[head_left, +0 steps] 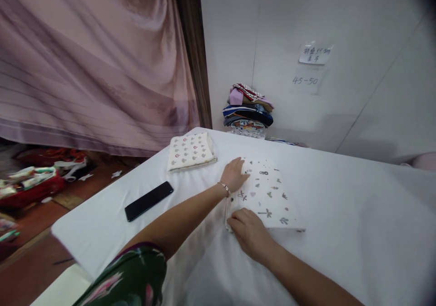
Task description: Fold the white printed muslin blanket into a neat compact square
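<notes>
A folded white cloth (269, 192) printed with small palm trees and leaves lies on the white table in front of me. My left hand (234, 175) rests on its far left part, fingers laid out and the thumb apart. At the near left corner of the same cloth, my right hand (252, 234) has its fingers curled over the edge; the fingertips are partly hidden. A second folded cloth (190, 151), cream with small grey and red prints, sits farther back to the left, touched by neither hand.
A black phone (149, 201) lies on the white table (340, 251), left of my left forearm. Beyond the far edge rises a stack of folded fabrics (248, 110) against the wall. A pink curtain (102, 60) hangs at left, above a red container (34, 188) of items on the floor.
</notes>
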Action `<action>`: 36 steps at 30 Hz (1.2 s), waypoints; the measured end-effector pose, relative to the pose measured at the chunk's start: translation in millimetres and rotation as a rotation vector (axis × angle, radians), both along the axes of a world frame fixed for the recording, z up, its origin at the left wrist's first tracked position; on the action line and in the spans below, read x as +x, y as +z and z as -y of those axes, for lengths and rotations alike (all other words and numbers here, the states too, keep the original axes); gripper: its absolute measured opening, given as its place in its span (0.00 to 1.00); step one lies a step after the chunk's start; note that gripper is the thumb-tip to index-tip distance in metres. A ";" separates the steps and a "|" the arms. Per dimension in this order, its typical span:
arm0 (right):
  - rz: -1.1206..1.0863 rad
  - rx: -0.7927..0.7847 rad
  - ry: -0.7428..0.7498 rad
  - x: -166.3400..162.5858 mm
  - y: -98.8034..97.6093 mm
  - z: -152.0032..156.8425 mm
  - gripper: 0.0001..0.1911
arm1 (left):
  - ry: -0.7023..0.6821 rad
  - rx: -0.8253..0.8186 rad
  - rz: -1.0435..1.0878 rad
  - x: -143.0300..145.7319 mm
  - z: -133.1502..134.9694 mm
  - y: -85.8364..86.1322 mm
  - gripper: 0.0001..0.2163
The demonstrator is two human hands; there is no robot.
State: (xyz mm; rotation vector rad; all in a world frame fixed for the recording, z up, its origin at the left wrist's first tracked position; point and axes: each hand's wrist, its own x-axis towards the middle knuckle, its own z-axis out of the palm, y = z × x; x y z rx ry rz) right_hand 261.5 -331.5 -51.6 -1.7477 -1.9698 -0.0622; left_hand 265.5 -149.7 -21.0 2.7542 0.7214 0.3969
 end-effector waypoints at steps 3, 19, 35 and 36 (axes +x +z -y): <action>0.007 -0.061 -0.011 -3.6 8.1 3.0 0.07 | -0.087 0.034 -0.119 -9.3 17.3 -16.9 0.31; -0.047 -0.241 -0.409 73.6 25.2 12.0 0.27 | 0.025 -0.041 -0.146 -20.6 15.0 -39.1 0.32; -0.023 -0.438 -0.611 140.7 15.8 -43.5 0.36 | 0.128 -0.136 -0.129 -21.0 17.4 -42.9 0.35; -0.021 -0.455 -0.645 147.5 10.7 -48.9 0.35 | 0.133 -0.146 -0.129 -21.2 17.4 -42.9 0.35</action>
